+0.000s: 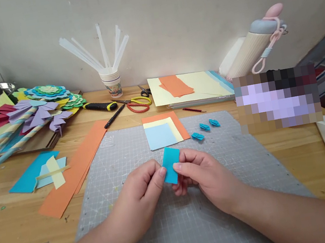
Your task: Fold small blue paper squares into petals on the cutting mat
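A small blue rectangle of paper (171,165) is held upright above the grey cutting mat (156,231). My left hand (144,189) pinches its lower left edge between thumb and curled forefinger. On the other side, my right hand (204,172) grips it with the thumb on the front and fingers behind. Just beyond my hands lies a stack of square paper sheets in light blue (160,136), cream and orange. To its right sit three small folded blue paper pieces (204,127) near the mat's far edge.
Orange paper strips (79,165) and paper scraps (53,172) lie on the left. Behind the mat are a box cutter (100,106), scissors (137,104), a pen (114,116) and a paper cup (112,83) holding white strips. Paper flowers (34,108) stand at left, a bottle (248,47) at right.
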{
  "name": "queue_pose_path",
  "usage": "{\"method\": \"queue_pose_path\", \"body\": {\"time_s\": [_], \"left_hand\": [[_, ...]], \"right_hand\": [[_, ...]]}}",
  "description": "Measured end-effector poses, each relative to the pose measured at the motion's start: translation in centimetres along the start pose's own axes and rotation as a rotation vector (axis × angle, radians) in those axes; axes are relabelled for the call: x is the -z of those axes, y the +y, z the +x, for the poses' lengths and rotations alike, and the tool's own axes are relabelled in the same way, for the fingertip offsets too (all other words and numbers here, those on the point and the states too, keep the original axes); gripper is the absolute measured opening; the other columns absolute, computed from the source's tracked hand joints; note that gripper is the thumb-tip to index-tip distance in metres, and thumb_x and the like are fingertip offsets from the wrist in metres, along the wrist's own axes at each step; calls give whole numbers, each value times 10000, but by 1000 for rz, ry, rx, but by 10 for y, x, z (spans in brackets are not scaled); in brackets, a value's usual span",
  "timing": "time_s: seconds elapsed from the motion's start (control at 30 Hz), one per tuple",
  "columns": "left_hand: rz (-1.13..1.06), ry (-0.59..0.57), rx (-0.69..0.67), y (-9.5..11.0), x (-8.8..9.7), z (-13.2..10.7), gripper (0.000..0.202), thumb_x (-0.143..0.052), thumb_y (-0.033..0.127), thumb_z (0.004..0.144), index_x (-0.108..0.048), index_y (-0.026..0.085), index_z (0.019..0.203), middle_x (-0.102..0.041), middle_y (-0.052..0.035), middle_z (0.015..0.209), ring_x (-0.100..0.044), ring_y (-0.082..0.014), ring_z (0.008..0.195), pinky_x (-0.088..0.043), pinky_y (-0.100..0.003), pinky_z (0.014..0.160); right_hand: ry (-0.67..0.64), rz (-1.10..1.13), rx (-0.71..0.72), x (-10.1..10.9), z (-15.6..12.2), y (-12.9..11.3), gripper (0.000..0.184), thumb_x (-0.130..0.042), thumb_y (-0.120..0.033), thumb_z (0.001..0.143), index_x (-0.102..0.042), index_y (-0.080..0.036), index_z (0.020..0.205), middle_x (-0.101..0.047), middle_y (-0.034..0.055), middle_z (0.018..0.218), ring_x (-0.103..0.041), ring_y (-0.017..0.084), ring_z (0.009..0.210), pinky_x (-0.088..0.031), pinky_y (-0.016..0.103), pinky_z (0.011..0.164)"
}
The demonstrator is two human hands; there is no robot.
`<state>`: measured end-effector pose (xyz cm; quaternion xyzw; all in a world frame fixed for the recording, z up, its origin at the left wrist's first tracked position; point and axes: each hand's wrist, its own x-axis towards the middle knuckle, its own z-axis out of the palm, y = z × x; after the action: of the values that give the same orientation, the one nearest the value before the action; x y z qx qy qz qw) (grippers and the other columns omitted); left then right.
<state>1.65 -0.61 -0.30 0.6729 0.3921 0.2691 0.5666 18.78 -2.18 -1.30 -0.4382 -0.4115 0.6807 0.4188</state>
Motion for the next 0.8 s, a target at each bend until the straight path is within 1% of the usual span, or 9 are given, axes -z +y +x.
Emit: {"method": "queue_pose_path", "body": {"time_s": [0.17,0.23,0.3,0.33,0.5,0.6,0.67,0.73,0.8], "left_hand": [[58,13,-15,-5,0,0,312,-363,330,982,-484,211,719,-599,22,739,-548,-146,725,-415,-282,713],[31,90,12,-7,-1,-1,233,-427,322,957,-482,216,757,-558,31,725,-524,-140,700,-412,-277,679],[-1,205,25,-10,-1,0,85,-532,300,905,-498,232,868,-506,45,736,-497,-135,688,-408,-265,647],[4,242,13,-10,-1,0,90,-572,287,881,-513,241,931,-498,45,756,-493,-134,698,-409,-264,650],[-17,147,-43,-8,-1,-2,190,-560,373,887,-577,247,1028,-602,-15,936,-540,-166,808,-438,-298,704],[53,153,-29,-6,-2,-3,261,-632,379,830,-586,239,1046,-611,-24,940,-535,-176,796,-437,-307,697],[46,163,6,-5,-2,-3,230,-622,357,831,-598,227,1019,-622,-27,919,-546,-181,796,-441,-310,698],[-23,206,42,-4,-2,-1,152,-587,326,852,-608,216,955,-628,-20,878,-559,-172,793,-450,-299,706],[-130,282,57,-3,-1,1,117,-580,295,857,-594,212,938,-628,-3,832,-566,-150,764,-459,-271,693]], "right_hand": [[-8,-39,10,-1,0,-2,181,-599,-336,830,-622,-162,785,-628,-6,672,-595,106,580,-467,229,544],[9,-59,25,-1,0,-2,179,-619,-332,813,-623,-159,769,-609,-8,670,-581,106,595,-458,221,534],[27,-80,35,0,1,-1,184,-632,-337,802,-611,-160,756,-590,-13,661,-559,107,587,-446,221,518],[32,-93,38,0,1,0,188,-633,-343,802,-602,-162,760,-580,-16,656,-545,107,578,-440,225,512],[51,-285,114,2,-1,5,202,-635,-309,812,-518,-184,705,-472,-51,623,-426,91,551,-360,227,505],[10,-510,214,3,-4,5,276,-664,-237,786,-445,-188,625,-428,-64,590,-377,87,553,-298,230,506],[-27,-577,238,3,-4,5,296,-677,-222,777,-435,-186,609,-445,-61,587,-388,91,566,-298,232,518],[-36,-531,200,2,-4,3,301,-683,-257,778,-440,-187,615,-446,-60,586,-395,92,564,-307,231,518],[-28,-402,123,2,-2,1,262,-665,-318,790,-475,-190,662,-463,-54,608,-428,94,555,-340,232,515]]}}
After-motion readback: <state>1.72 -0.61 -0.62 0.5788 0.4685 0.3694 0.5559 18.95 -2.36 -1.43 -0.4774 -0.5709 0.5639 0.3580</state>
